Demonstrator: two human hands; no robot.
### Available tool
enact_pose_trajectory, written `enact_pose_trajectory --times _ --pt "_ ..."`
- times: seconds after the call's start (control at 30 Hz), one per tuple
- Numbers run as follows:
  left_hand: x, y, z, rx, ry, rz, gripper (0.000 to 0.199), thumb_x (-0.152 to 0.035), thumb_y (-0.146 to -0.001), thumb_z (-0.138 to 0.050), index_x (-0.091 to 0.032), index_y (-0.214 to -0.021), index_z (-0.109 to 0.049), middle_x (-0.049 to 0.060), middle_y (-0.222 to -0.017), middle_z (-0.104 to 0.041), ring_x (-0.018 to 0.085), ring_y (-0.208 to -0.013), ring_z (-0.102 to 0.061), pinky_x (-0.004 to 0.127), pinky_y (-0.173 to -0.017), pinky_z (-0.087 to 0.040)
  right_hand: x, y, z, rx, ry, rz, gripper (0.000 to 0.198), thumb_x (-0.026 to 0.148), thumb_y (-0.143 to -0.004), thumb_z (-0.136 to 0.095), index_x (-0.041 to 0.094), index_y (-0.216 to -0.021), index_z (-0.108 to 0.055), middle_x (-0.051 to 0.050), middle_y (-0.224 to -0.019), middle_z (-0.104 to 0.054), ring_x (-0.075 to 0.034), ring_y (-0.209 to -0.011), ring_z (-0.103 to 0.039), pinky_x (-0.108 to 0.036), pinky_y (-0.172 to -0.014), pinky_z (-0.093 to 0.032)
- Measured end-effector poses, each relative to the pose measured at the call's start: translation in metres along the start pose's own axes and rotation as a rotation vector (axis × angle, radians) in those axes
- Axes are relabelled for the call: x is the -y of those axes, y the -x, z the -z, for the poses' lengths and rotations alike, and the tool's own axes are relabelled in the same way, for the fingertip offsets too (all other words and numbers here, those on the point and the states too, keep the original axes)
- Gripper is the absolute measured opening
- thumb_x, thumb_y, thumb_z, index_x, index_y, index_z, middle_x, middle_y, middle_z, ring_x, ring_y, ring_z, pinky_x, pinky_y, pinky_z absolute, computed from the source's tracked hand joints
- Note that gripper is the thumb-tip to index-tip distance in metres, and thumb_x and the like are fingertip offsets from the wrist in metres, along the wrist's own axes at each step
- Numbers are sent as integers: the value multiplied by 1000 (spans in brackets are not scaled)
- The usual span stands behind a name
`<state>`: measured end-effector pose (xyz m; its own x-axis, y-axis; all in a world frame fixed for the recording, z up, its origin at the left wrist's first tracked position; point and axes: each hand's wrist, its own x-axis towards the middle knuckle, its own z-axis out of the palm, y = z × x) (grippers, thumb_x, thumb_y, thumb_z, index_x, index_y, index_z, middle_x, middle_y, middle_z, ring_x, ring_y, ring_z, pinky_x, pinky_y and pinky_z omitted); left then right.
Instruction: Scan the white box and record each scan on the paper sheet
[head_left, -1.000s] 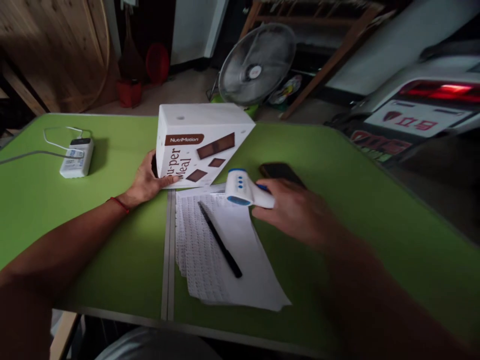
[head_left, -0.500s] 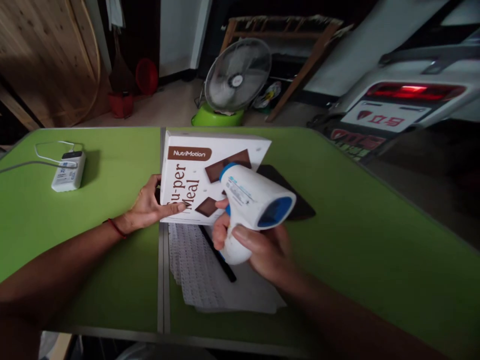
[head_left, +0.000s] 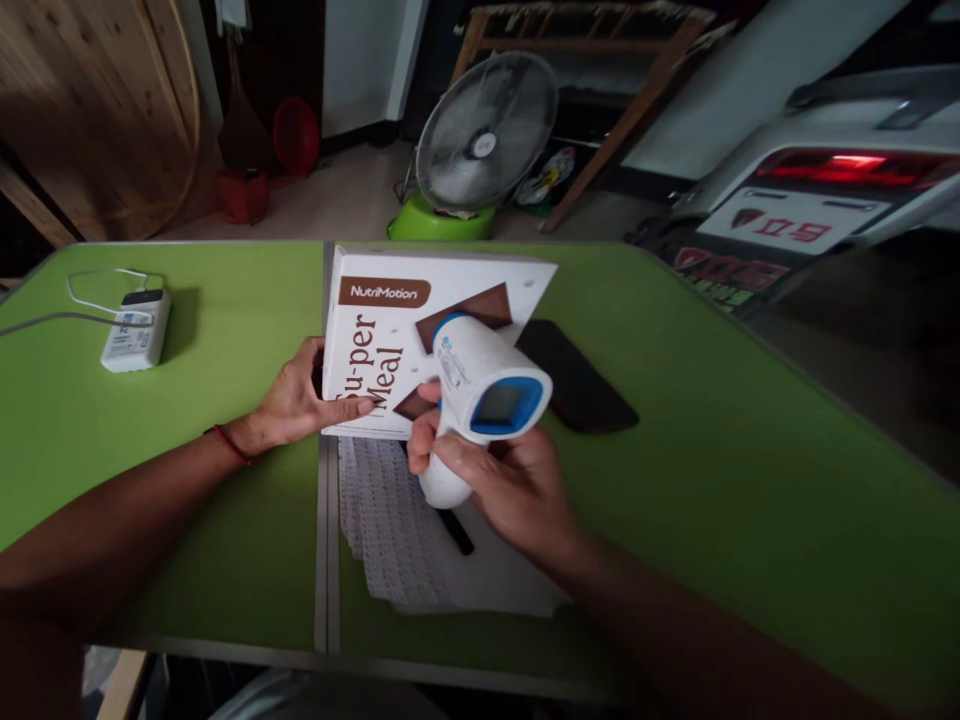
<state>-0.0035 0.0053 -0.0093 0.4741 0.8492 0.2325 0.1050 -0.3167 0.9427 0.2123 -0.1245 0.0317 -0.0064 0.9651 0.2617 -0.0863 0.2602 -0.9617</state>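
Observation:
My left hand (head_left: 304,400) grips the lower left edge of a white cardboard box (head_left: 375,345), thumb across its front, fingers behind it. The box is tilted up, printed "NutriMotion" and "Su-per Meal" beside brown squares. In my right hand (head_left: 502,470) is a white and blue infrared thermometer (head_left: 480,375), held by its handle in front of the box's right part. Its small screen faces me and looks grey; no reading can be made out. Printed paper sheets (head_left: 397,540) lie below, with a black pen (head_left: 457,533) on them, partly hidden by the thermometer.
The green folding table (head_left: 247,560) has a centre seam. A dark flat object (head_left: 581,375) lies right of the box. At the left stands a white power bank (head_left: 137,335) with cables. Beyond are a fan (head_left: 487,135) and a scooter's rear (head_left: 810,200).
The thermometer has moved left and turned so that its screen faces me more. The box stays in my left hand, nearly unmoved. The view has shifted slightly.

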Motion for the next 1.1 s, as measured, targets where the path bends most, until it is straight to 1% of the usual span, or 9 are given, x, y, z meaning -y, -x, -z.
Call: enact_pose_trajectory --times 0.1,0.2,0.3,0.43,0.6,0.7,0.87,1.0,1.1 --pt "0 0 0 1 -9 5 88 -59 -67 -103 -22 -137 -65 14 -123 -80 39 -119 -76 56 -93 -70 0 0 0 3 -20 10 15 24 -93 -79 28 -104 -70 1 -81 -77 -19 -64 -74 -35 -60 -66" --pt "1 0 0 -6 -9 -6 88 -61 -67 -103 -22 -136 -65 13 -123 -80 38 -117 -76 55 -93 -69 0 0 0 -6 -40 -4 16 25 -93 -79 27 -106 -70 0 -83 -79 -19 -64 -75 -34 -59 -66" --pt "2 0 1 3 -2 -14 89 -61 -67 -102 -22 -138 -65 13 -121 -80 37 -114 -77 54 -92 -69 0 1 0 -12 -31 -12 17 30 -93 -80 27 -107 -71 0 -83 -79 -19 -64 -76 -35 -59 -66" --pt "2 -1 3 17 -13 -8 88 -60 -68 -102 -23 -139 -65 13 -121 -80 38 -114 -77 55 -89 -70 1 1 1 -7 14 -35 17 36 -93 -81 28 -104 -71 -1 -84 -80 -20 -65 -76 -37 -60 -68" --pt "2 -1 3 25 -15 -13 86 -59 -69 -102 -22 -137 -65 14 -123 -80 38 -115 -77 53 -89 -71 2 1 1 -23 -31 -57 21 34 -90 -84 28 -107 -73 -1 -84 -81 -20 -64 -78 -37 -60 -69" --pt "1 -1 3 20 -20 -11 86 -60 -68 -102 -23 -137 -65 13 -123 -81 38 -114 -77 55 -89 -71 2 1 1 -28 -59 -69 23 34 -89 -87 28 -107 -75 0 -86 -82 -21 -67 -80 -39 -64 -72" --pt "0 0 2 5 -46 -27 84 -57 -68 -103 -23 -135 -65 13 -123 -79 38 -117 -76 57 -95 -69 -1 2 2 -22 -101 -112 27 44 -87 -92 29 -105 -77 -3 -90 -85 -25 -75 -84 -46 -73 -77" --pt "-1 1 4 5 -53 -24 83 -60 -70 -102 -23 -134 -66 12 -122 -80 37 -113 -77 55 -93 -69 -2 2 3 -11 -106 -92 29 45 -90 -91 29 -109 -77 -4 -92 -85 -25 -76 -85 -46 -73 -77" --pt "-1 0 5 4 -55 -53 82 -60 -70 -102 -23 -134 -67 11 -120 -81 36 -113 -77 54 -92 -69 -2 3 5 5 -93 -89 30 46 -91 -92 29 -110 -77 -3 -93 -85 -25 -76 -85 -44 -73 -77"
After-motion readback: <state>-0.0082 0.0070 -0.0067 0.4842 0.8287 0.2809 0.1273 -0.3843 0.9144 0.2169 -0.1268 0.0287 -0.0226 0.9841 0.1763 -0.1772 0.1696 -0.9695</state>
